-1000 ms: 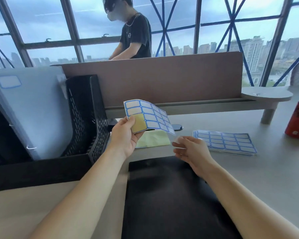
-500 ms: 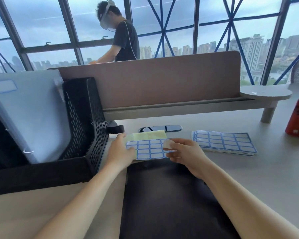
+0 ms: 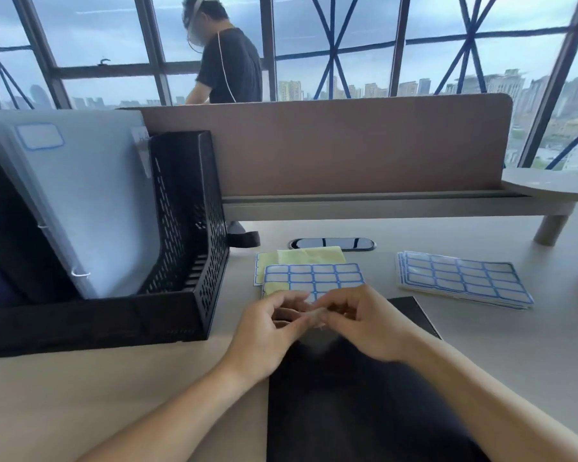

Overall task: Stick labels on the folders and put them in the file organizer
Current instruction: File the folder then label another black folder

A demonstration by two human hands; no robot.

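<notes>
step: label onto black folder point(image 3: 364, 395) | left hand point(image 3: 267, 331) and right hand point(image 3: 364, 323) pinch one small label point(image 3: 314, 315) between fingertips | tip: hold taut, lay square, press flat

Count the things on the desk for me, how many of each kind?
Black file organizer: 1
Pale folder with a label, in the organizer: 1
Black folder on the desk: 1
Loose label sheet: 1
Stack of label sheets: 1
Total: 5
</notes>
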